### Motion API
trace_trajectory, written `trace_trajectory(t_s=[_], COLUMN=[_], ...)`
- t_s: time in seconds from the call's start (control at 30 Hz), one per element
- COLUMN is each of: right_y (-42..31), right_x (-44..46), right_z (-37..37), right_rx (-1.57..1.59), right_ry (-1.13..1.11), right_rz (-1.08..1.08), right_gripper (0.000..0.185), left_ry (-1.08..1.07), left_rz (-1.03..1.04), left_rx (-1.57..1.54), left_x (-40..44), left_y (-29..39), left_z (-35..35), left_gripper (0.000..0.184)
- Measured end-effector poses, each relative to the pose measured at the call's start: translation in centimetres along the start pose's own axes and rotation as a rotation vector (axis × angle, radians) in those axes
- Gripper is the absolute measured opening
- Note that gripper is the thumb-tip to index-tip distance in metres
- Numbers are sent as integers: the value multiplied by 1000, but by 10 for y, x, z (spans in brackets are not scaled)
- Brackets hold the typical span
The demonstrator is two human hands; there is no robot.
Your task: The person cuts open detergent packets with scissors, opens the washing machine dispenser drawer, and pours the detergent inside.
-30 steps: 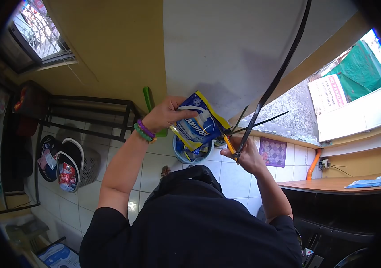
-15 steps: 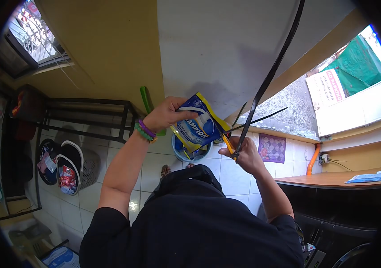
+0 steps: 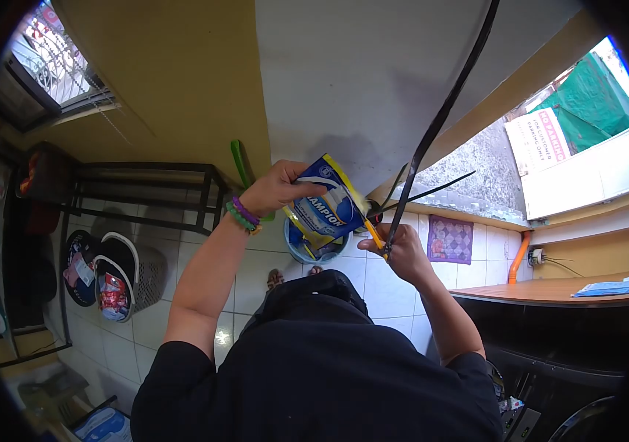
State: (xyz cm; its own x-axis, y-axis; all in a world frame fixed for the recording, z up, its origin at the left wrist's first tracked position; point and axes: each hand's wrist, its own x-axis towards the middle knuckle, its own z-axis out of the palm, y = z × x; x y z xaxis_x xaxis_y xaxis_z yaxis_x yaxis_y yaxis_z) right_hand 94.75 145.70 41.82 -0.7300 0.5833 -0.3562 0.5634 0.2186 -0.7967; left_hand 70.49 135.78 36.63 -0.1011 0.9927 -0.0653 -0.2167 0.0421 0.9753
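Observation:
My left hand (image 3: 281, 193) is closed on a blue and yellow packet (image 3: 325, 206) lettered "CHAMPION", thumb across its front. My right hand (image 3: 405, 254) is wrapped around a pair of scissors with yellow-orange handles (image 3: 378, 236). They sit against the packet's right edge, where a pale patch shows; the blades are hard to make out. A black cord (image 3: 432, 140) runs from the top of the view down to my right hand and seems attached to the scissors. Below the packet, a light-blue bucket (image 3: 310, 259) on the floor has more blue and yellow packets inside.
A black metal rack (image 3: 145, 195) and a basket (image 3: 149, 276) holding packaged items stand left. A green handle (image 3: 240, 163) leans by the wall. At right are a wooden counter (image 3: 535, 289), a purple mat (image 3: 450, 240) and an opening with a no-parking sign (image 3: 539, 140).
The packet's right edge now shows a paler patch near the scissors. My right hand has shifted slightly up. My left hand keeps its hold on the packet.

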Motion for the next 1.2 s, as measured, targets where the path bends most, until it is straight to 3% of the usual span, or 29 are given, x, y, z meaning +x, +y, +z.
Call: trace_trajectory(t_s=[1.2], right_y=[7], right_x=[25], right_z=[40], right_rx=[-41], right_ry=[-61], right_rz=[17], right_gripper=[43], left_ry=[-39], left_rz=[-90], left_rx=[-8], left_x=[-4], left_y=[-36], left_z=[-12], left_gripper=[16])
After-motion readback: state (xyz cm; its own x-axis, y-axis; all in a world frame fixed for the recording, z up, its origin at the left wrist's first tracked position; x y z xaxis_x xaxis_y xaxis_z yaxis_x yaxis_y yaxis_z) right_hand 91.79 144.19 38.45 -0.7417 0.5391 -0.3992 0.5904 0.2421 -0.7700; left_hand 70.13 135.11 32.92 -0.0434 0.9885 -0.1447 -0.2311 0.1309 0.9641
